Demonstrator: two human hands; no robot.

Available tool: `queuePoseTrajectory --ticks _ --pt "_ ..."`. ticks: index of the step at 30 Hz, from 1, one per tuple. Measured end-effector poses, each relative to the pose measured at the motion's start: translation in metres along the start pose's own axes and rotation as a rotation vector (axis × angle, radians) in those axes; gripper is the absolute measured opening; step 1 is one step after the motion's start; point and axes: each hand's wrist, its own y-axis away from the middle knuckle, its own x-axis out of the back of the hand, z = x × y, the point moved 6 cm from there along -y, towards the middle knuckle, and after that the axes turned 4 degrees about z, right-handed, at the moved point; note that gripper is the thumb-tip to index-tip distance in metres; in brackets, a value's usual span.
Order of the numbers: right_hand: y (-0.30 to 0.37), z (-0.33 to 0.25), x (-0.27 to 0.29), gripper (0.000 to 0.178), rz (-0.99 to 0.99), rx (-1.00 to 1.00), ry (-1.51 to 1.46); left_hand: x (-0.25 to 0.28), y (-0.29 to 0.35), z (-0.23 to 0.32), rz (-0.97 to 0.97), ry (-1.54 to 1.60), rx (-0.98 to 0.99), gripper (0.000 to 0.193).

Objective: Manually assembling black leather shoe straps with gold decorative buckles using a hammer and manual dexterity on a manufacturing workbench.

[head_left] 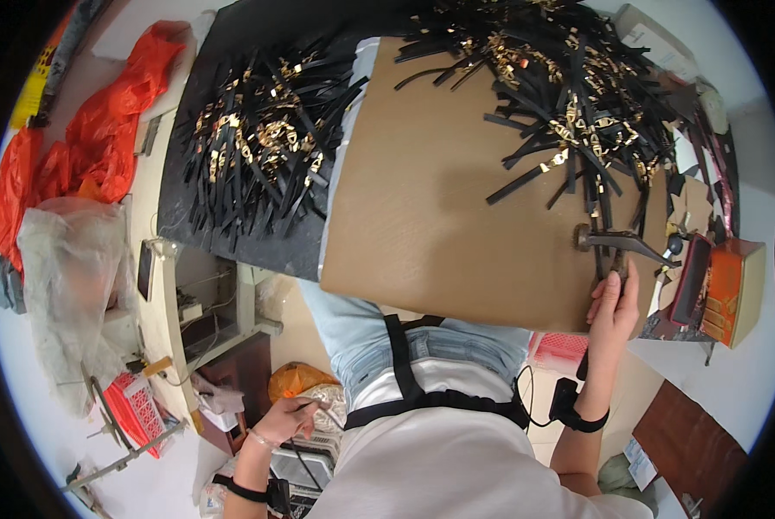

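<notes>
My right hand (pixel 614 304) is wrapped round the handle of a hammer (pixel 608 240) at the right edge of a brown board (pixel 405 216). The hammer's metal head lies over the board, near the ends of some black straps. At lower left, off the table, my left hand (pixel 285 422) is closed with its fingers bent together. A thin dark strip shows by those fingers, but what they hold is not clear. On the board's far right spreads a heap of black straps with gold buckles (pixel 577 121). A second pile of such straps (pixel 262 147) lies left of the board.
The board rests on a black tabletop (pixel 309 246). An orange box (pixel 733 290) and a dark red tray (pixel 692 281) stand at the right. Red plastic bags (pixel 115 121), a clear bag (pixel 76 285) and a red basket (pixel 137 411) are at the left. An orange bag (pixel 299 381) sits below the table.
</notes>
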Motion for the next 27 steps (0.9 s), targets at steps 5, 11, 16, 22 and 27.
queuePoseTrajectory --ticks 5,11,16,22,27 --pt "0.002 -0.005 0.001 0.043 -0.017 -0.016 0.027 0.039 0.070 0.034 0.282 -0.323 -0.023 0.026" --pt "0.012 0.000 0.011 0.042 -0.046 0.077 0.177 0.168 0.132 -0.005 0.746 0.004 -0.082 0.032" --pt "0.022 -0.034 -0.001 0.035 -0.018 0.327 0.292 0.148 0.106 0.066 0.586 -0.179 -0.195 0.030" --pt "0.016 -0.042 0.003 0.036 0.003 0.334 0.176 0.044 0.009 0.243 0.253 -1.403 -0.850 0.086" --pt "0.010 -0.033 0.004 0.036 -0.023 0.291 0.135 -0.098 -0.044 0.381 -0.092 -1.731 -0.863 0.059"
